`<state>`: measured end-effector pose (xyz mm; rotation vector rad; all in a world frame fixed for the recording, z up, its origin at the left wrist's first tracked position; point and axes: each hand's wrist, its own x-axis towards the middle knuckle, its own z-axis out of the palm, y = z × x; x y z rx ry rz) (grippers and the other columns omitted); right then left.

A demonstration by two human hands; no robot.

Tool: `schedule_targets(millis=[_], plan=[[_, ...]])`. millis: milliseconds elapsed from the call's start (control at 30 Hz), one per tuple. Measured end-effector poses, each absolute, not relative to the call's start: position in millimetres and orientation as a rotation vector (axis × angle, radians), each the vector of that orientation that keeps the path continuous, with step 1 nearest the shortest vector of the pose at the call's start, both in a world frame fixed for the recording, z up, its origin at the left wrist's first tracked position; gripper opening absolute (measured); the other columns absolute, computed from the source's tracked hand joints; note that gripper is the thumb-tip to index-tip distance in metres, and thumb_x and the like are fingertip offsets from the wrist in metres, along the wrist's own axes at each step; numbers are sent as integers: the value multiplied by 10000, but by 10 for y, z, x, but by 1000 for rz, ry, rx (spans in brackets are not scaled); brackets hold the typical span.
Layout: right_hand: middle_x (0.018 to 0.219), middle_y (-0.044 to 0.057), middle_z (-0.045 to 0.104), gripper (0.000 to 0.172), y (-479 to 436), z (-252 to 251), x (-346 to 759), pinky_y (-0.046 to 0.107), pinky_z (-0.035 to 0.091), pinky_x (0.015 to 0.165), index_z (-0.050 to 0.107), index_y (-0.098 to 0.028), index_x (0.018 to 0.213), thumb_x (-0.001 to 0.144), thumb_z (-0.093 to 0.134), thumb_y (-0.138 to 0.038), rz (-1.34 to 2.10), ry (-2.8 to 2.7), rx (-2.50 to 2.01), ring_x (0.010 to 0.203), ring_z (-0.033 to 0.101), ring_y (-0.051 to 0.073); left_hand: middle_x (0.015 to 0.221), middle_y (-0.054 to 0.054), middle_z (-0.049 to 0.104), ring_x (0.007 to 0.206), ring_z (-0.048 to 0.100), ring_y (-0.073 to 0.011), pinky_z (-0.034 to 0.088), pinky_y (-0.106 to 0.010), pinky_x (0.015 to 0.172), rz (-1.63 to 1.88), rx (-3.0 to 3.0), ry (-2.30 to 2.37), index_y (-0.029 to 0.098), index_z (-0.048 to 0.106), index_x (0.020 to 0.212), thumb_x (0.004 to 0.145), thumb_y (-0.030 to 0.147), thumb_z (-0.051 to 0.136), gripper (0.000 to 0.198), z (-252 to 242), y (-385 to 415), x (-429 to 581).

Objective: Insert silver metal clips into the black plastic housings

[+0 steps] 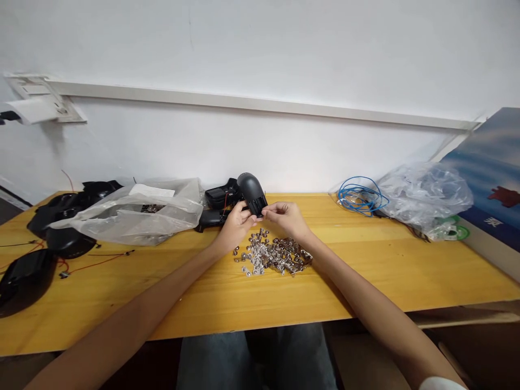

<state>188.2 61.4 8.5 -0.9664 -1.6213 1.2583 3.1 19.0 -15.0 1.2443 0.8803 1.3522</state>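
Just above the table, my left hand (238, 223) grips a black rounded plastic housing (251, 189) by its lower end, with the domed part tilted up and away. My right hand (289, 219) is pinched at the housing's lower right edge, thumb and forefinger together; whatever lies between those fingertips is too small to make out. Directly below both hands spreads a pile of small shiny metal parts (276, 254), some silver and some brownish. Behind my left hand are more black plastic parts (219, 196) on the table.
On the left, several black housings (70, 241) with red and black wires lie beside a translucent plastic bag (134, 219). A blue cable coil (359, 196) and a clear plastic bag (426, 192) sit at the back right. A white wall (284, 151) borders the wooden table (385, 271).
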Motion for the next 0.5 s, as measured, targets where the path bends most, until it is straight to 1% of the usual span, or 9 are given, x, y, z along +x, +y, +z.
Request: schedule_targets(millis=[133,267,400,500], plan=[[863,85,809,273,599,78,1872,331,556,702,808,-171,869,761,792,-421,1178,-1661,-988,761,722,211,1171,-146,790,1021,783,-265,582,-400,920,1367,1247,873,199,508,1247,826,363,865,576,-163,194,37],[812,63,778,238,555,68,1852,331,538,696,778,-177,892,813,745,-400,997,-1749,-1014,731,694,198,1141,-132,797,1011,784,-248,576,-433,998,1382,1260,876,189,519,1224,799,301,875,566,-155,186,36],[738,5,683,258,519,52,1819,322,516,671,665,-206,962,827,733,-414,891,-1766,-979,693,635,183,1171,-148,789,1073,772,-257,561,-467,1061,1411,1249,889,176,527,1192,763,266,902,576,-148,177,34],[792,1,639,318,532,43,1823,325,516,663,585,-225,982,817,750,-441,866,-1772,-961,724,615,187,1157,-149,794,1083,773,-266,560,-485,1074,1437,1232,894,178,533,1176,766,282,902,561,-151,182,34]])
